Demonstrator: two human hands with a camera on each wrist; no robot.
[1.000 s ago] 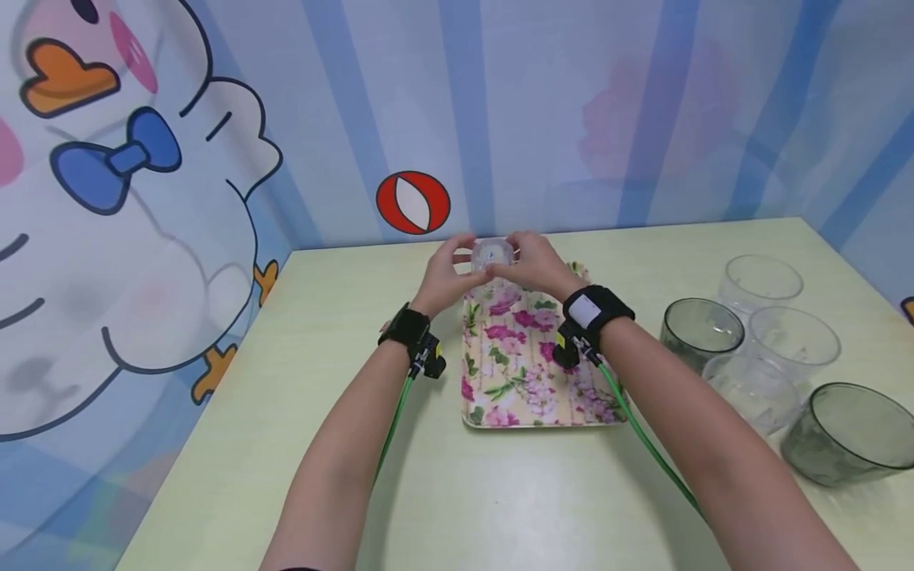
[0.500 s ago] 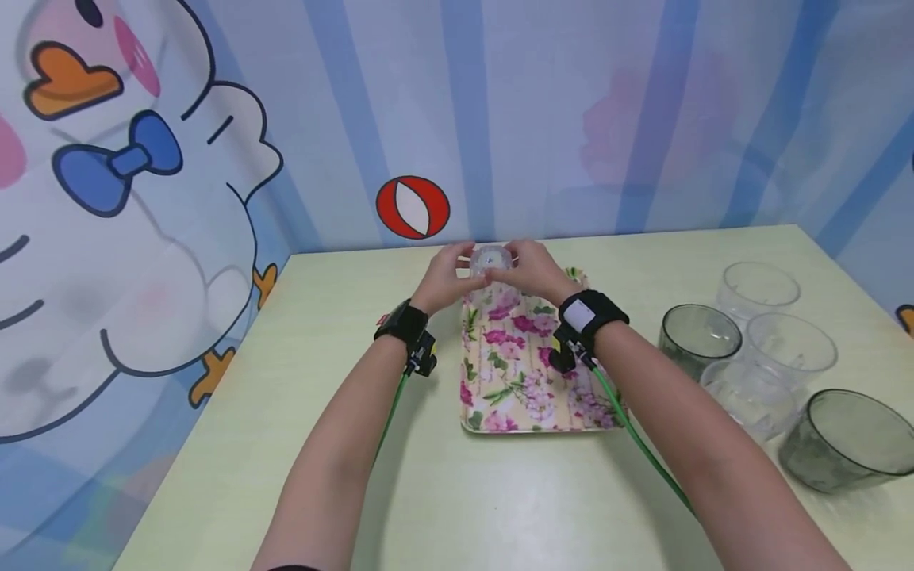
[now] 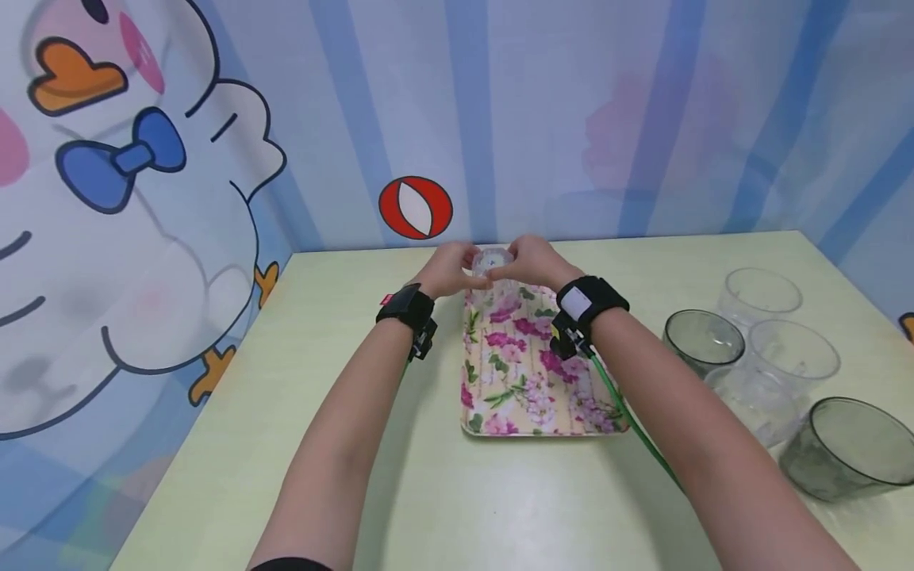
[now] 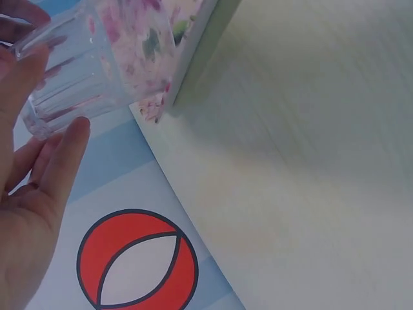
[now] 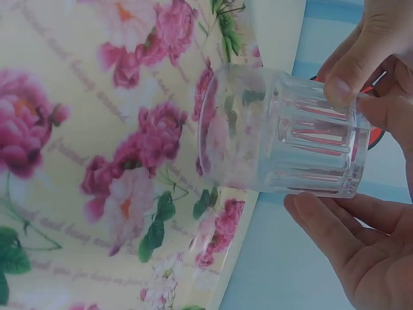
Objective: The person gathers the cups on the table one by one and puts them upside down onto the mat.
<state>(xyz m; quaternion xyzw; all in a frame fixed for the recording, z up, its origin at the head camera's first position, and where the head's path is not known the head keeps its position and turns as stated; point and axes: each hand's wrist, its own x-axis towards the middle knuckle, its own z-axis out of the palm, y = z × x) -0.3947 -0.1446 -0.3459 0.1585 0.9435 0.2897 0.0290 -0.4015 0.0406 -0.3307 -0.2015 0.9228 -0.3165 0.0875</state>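
Observation:
A clear drinking glass (image 3: 493, 260) with a ribbed lower part stands upside down at the far end of a flowered tray (image 3: 517, 377). In the right wrist view, the rim of the glass (image 5: 239, 132) appears to touch the tray surface, with the thick base uppermost. My left hand (image 3: 444, 271) holds the glass near its base from the left, thumb in front. From the right, my right hand (image 3: 537, 263) grips the same base between thumb and fingers. The two thumbs nearly meet at the front, and the farther fingers are partly hidden in the head view.
Several glasses stand mouth up on the right of the table (image 3: 343, 381). Among them are clear glasses (image 3: 793, 349), a smoky glass (image 3: 703, 341) and a wider smoky bowl-like glass (image 3: 846, 452). A printed backdrop (image 3: 543, 119) closes off the table's far edge.
The glass stays at the tray's far end with both hands on it. My left wrist has turned and risen slightly, and the head view has shifted a little.

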